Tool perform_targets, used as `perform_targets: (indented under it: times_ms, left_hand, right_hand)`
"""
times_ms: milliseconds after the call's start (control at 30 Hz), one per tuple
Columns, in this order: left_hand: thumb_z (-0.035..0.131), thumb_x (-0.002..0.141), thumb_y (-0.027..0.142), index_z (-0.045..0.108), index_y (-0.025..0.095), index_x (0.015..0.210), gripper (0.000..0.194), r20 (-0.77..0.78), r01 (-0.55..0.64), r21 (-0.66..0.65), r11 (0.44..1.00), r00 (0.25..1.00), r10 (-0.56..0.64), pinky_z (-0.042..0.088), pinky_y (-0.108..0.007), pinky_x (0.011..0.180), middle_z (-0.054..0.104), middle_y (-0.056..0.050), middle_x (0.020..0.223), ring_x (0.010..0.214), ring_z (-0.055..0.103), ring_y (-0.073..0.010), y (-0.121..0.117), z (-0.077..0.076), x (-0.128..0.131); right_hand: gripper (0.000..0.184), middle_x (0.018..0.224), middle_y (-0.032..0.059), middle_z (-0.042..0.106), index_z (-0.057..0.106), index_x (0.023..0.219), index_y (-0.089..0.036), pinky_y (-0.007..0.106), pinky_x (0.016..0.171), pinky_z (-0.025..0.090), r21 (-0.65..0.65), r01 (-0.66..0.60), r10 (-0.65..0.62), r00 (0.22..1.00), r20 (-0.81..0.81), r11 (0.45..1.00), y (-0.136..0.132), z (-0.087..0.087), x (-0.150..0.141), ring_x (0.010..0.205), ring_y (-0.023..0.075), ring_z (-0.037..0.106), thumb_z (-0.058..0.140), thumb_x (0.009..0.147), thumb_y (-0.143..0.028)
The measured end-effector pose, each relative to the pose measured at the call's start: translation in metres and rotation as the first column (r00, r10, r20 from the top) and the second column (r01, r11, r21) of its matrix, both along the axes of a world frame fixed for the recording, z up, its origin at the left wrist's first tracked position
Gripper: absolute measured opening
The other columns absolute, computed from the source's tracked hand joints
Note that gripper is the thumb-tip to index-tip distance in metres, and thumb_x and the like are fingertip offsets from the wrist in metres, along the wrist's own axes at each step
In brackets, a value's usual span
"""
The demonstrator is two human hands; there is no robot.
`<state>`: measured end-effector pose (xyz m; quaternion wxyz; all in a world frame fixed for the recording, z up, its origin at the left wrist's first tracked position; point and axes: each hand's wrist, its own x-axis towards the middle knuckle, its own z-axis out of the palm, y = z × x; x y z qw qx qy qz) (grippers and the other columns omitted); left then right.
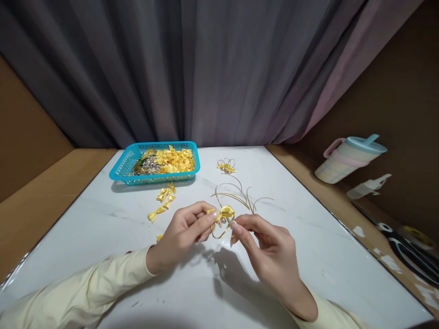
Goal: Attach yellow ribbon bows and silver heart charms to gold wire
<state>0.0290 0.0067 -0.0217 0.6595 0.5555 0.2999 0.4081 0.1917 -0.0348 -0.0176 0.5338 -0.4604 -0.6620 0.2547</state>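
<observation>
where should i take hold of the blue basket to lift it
Probably by the rim at its two short ends, one hand from the left and one from the right. The blue basket sits wide and level with a lip all round, while loose yellow bows lie before its near side.

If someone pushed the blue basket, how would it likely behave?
The blue basket would probably slide rather than tip, since it looks low and wide on a flat table. Its perforated, plastic-looking walls suggest it is light for its size. The yellow pieces are heaped loosely inside, so a sharp shove might shift them.
</observation>
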Motion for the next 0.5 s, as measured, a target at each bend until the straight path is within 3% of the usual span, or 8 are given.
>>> perform_targets:
  times_ms: [200,500]
  left_hand:
    - [0.056,0.085,0.031,0.055,0.015,0.074,0.02,0.113,0.089,-0.169,0.982,0.991,-0.07,0.021,-0.019,0.044,0.031,0.009,0.045,0.044,0.021,-0.0055,0.002,0.006,0.002]
    - [0.056,0.084,0.031,0.057,0.014,0.074,0.019,0.083,0.138,-0.18,0.974,0.989,-0.124,0.02,-0.019,0.043,0.031,0.009,0.044,0.043,0.023,-0.0055,0.004,0.006,0.0]
  right_hand:
    - [0.013,0.059,-0.0002,0.058,0.058,0.072,-0.015,0.022,0.051,0.042,0.069,-0.008,0.006,0.999,0.033,0.998,0.003,0.0,0.001,0.053,0.0102,0.053,0.054,0.084,-0.012]
    - [0.014,0.059,-0.0005,0.055,0.056,0.073,-0.015,0.022,0.051,0.039,0.133,-0.04,0.016,0.984,0.175,0.99,0.004,0.007,0.01,0.052,0.0091,0.049,0.052,0.083,-0.007]
